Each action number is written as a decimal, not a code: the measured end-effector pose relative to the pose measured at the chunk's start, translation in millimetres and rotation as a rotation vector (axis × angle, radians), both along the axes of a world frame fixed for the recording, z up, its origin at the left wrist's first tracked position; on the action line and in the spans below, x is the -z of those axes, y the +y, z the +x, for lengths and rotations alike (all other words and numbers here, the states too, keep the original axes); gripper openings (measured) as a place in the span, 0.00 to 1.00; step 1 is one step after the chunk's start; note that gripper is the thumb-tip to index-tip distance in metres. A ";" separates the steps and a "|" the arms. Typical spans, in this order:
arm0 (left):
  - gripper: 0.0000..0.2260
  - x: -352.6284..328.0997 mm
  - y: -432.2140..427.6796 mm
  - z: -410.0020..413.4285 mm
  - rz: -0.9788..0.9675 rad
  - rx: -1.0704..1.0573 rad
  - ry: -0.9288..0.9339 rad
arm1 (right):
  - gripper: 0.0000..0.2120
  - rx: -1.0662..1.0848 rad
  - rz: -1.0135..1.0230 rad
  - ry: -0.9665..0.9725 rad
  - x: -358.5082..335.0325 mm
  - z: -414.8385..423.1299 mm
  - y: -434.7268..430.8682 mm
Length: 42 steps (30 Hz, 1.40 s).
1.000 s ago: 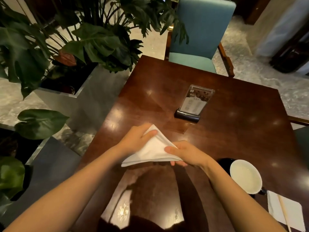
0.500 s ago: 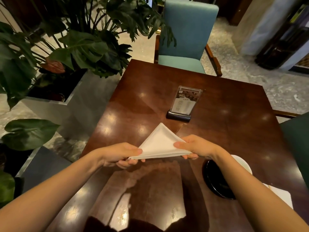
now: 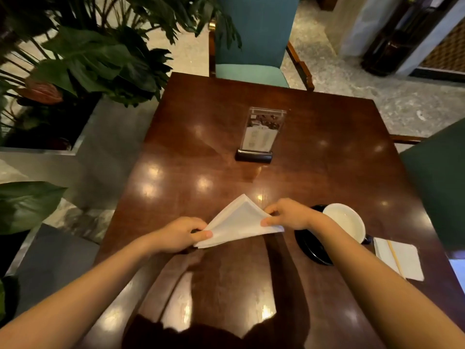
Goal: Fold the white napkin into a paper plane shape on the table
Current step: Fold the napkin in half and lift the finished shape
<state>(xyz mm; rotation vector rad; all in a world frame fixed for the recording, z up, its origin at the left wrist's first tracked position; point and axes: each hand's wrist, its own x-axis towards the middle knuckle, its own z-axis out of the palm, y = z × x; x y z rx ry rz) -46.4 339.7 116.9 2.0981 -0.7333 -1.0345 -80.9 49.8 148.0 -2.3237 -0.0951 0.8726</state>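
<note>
White napkin (image 3: 239,222) triangular, pinched by both hands; cup (image 3: 344,221) contents unclear.

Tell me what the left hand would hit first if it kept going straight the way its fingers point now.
The left hand points rightward along the near table edge, already gripping the white napkin. Past the napkin, the right hand at the opposite corner is probably next, though depth is hard to judge.

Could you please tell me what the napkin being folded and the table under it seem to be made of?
The napkin looks like white woven cloth, matte: it drapes softly and holds thick layered edges, though stiff paper cannot be ruled out. The table appears to be dark wood or veneer with a glossy lacquer, showing grain and mirrored ceiling lights.
</note>
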 end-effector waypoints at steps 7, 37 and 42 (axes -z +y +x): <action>0.09 38.0 -59.1 -75.3 0.000 -0.251 -0.480 | 0.10 -0.225 -0.487 -0.309 11.3 17.1 -19.2; 0.16 75.3 -180.8 -156.8 0.047 -1.132 -0.377 | 0.12 -0.478 -0.398 -0.415 66.7 51.5 -60.7; 0.10 77.0 -182.4 -158.7 0.047 -1.115 -0.416 | 0.10 -0.549 -0.592 -0.404 58.8 57.4 -85.9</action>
